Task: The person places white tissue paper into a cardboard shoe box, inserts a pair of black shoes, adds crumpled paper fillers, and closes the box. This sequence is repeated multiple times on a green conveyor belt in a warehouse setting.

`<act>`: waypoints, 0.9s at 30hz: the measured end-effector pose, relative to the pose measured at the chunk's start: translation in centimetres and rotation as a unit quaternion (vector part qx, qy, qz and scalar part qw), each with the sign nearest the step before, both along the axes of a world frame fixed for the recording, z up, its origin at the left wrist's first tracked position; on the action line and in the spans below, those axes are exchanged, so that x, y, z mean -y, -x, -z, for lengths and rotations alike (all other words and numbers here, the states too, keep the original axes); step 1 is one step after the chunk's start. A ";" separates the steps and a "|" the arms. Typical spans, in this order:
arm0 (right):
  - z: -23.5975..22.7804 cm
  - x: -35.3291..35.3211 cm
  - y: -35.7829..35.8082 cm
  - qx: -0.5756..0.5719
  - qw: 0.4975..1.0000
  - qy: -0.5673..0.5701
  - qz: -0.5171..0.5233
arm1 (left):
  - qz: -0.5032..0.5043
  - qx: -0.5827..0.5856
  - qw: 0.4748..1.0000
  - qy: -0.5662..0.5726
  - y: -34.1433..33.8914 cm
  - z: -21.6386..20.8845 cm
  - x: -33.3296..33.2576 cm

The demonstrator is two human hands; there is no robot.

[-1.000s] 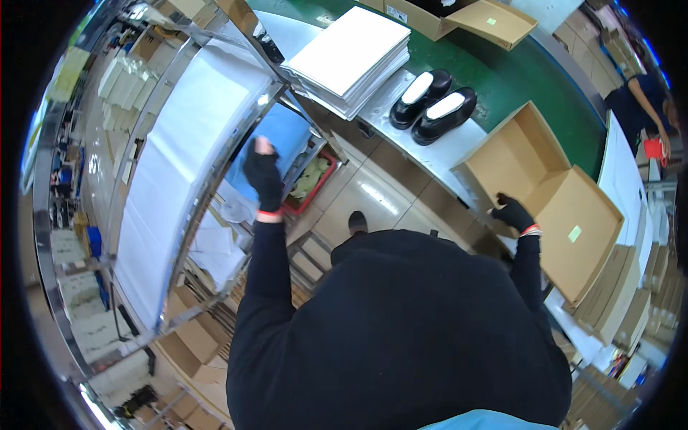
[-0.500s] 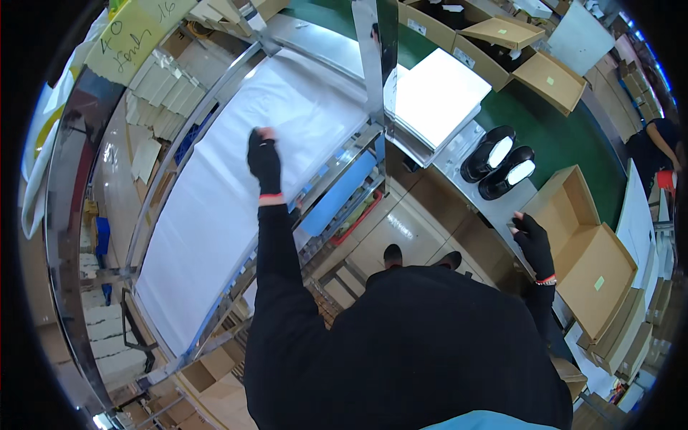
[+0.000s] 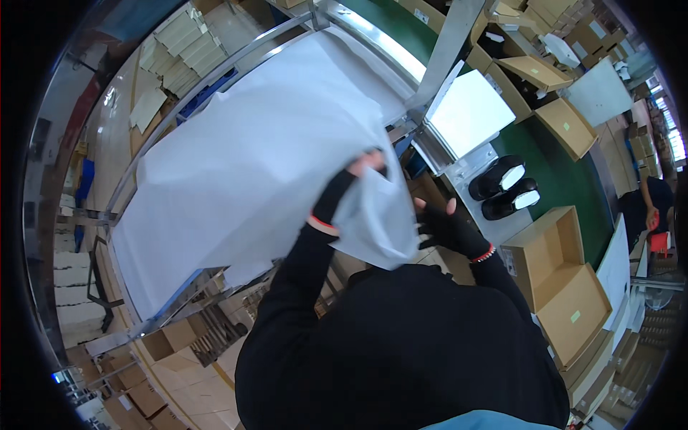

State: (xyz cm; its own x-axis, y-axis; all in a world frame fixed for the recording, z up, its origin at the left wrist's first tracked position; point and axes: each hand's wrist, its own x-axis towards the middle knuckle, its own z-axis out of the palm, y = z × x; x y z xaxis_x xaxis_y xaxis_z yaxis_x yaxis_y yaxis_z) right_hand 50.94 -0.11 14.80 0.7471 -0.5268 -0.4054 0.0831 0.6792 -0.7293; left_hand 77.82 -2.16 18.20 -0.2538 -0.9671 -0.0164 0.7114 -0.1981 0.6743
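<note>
The white sheet (image 3: 287,150), previously flat beneath the left hand (image 3: 350,179), is now partly lifted, its edge grasped in that hand's fingers; the right hand (image 3: 453,229), fingers spread and empty, adjoins its hanging corner.

We find the left hand (image 3: 360,169) now lifting the white sheet (image 3: 265,150), the right hand (image 3: 453,231) newly near its four o'clock.
</note>
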 end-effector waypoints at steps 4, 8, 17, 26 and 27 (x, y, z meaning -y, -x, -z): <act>-2.0 1.2 -1.0 -0.120 0.970 0.077 0.196 | 0.102 0.216 0.966 0.102 5.5 -0.2 -1.9; -3.4 1.4 1.3 -0.221 0.895 0.219 0.320 | -0.074 0.419 0.884 0.191 0.1 0.1 -1.8; -3.9 -2.5 11.1 -0.273 0.826 0.175 0.462 | -0.357 0.835 0.379 0.178 -8.4 7.1 1.1; -11.1 -13.9 37.0 -0.412 0.617 0.277 0.611 | -0.236 0.675 0.540 0.444 13.1 4.0 2.5; -11.2 -16.8 41.9 -0.429 0.631 0.223 0.606 | -0.212 0.671 0.537 0.465 16.1 4.0 3.4</act>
